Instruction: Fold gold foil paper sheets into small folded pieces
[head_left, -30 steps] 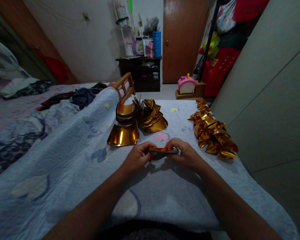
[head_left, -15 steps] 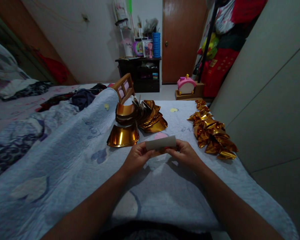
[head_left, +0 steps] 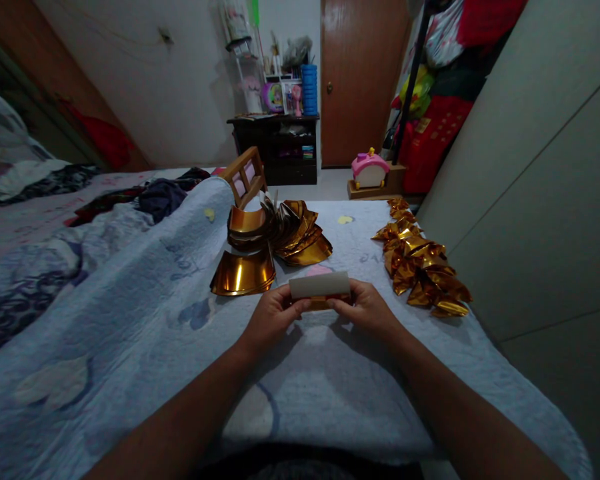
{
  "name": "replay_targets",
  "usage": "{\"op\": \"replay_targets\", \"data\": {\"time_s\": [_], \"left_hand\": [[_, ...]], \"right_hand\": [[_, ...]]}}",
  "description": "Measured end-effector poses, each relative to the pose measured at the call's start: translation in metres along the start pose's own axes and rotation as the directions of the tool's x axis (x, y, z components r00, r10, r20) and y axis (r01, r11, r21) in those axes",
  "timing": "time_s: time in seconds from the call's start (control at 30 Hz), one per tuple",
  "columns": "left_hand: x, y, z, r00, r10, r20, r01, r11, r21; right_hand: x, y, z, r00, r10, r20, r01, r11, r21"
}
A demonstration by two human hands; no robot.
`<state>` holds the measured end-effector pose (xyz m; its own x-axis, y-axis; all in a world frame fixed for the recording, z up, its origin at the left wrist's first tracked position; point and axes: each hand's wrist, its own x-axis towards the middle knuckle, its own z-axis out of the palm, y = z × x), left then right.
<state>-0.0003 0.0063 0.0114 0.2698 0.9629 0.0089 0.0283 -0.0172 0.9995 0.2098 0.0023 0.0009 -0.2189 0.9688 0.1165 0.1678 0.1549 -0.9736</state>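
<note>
Between my hands is a sheet of gold foil paper [head_left: 319, 288], its pale back facing me and a gold strip showing along the lower edge. My left hand [head_left: 275, 312] pinches its left end, thumb in front. At the right end my right hand [head_left: 366, 308] grips it the same way. Fingers behind the sheet are hidden. Just beyond my left hand lie a small stack of flat gold sheets [head_left: 243, 272] and a fanned pile of gold sheets [head_left: 303, 233]. Folded gold foil pieces [head_left: 420, 257] lie heaped in a row to the right.
A pale blue quilted cover [head_left: 330, 387] lies under everything. Bunched clothes [head_left: 163, 199] are on the left. A wooden chair back [head_left: 245, 177] stands behind the sheets. A pale cabinet wall [head_left: 540, 220] rises along the right side. Farther back are a dark shelf [head_left: 275, 150] and a pink toy [head_left: 370, 170].
The paper has tilted slightly, so more of its gold lower strip shows between my thumbs. Both hands keep their hold. The whole view has shifted a little.
</note>
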Motion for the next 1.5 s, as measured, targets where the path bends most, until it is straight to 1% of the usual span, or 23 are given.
{"op": "replay_targets", "data": {"time_s": [0.07, 0.17, 0.27, 0.4, 0.57, 0.67, 0.77, 0.87, 1.13, 1.33, 1.5], "left_hand": [[0.000, 0.000, 0.000, 1.000, -0.001, -0.016, 0.001, 1.000, 0.011], [0.001, -0.002, -0.002, 0.999, 0.002, -0.034, -0.002, 1.000, 0.002], [0.001, -0.003, -0.003, 0.999, 0.020, -0.042, -0.021, 1.000, -0.024], [0.001, -0.002, -0.003, 0.998, 0.003, -0.063, -0.006, 0.999, -0.052], [0.003, -0.003, -0.002, 0.998, -0.055, -0.035, 0.051, 0.992, -0.112], [0.004, -0.005, -0.003, 0.997, -0.069, -0.014, 0.067, 0.988, -0.140], [0.004, -0.007, -0.004, 0.997, -0.074, -0.010, 0.071, 0.983, -0.169], [0.005, -0.008, -0.004, 0.997, -0.078, -0.020, 0.073, 0.979, -0.189], [0.006, -0.010, -0.005, 0.997, -0.079, -0.016, 0.075, 0.981, -0.181], [0.005, -0.011, -0.006, 0.996, -0.083, 0.008, 0.083, 0.979, -0.186], [0.005, -0.013, -0.005, 0.994, -0.104, 0.033, 0.109, 0.963, -0.246]], "right_hand": [[0.000, -0.002, -0.001, 1.000, -0.001, 0.016, 0.001, 1.000, 0.013], [0.001, -0.006, -0.002, 0.999, -0.024, 0.046, 0.020, 0.996, 0.087], [0.001, -0.009, -0.003, 0.999, -0.023, 0.047, 0.015, 0.988, 0.156], [0.000, -0.011, -0.003, 0.999, 0.004, 0.038, -0.009, 0.989, 0.148], [-0.001, -0.012, -0.003, 0.999, 0.008, 0.034, -0.013, 0.987, 0.159], [-0.002, -0.013, -0.004, 0.999, -0.003, 0.050, -0.006, 0.983, 0.181], [-0.004, -0.013, -0.006, 0.997, 0.005, 0.083, -0.024, 0.973, 0.229], [-0.005, -0.013, -0.008, 0.998, 0.029, 0.062, -0.045, 0.959, 0.280], [-0.004, -0.015, -0.010, 0.998, 0.055, 0.001, -0.054, 0.974, 0.219], [-0.004, -0.015, -0.011, 1.000, 0.023, 0.000, -0.022, 0.979, 0.202], [-0.007, -0.019, -0.011, 1.000, -0.002, 0.026, -0.003, 0.981, 0.195]]}}
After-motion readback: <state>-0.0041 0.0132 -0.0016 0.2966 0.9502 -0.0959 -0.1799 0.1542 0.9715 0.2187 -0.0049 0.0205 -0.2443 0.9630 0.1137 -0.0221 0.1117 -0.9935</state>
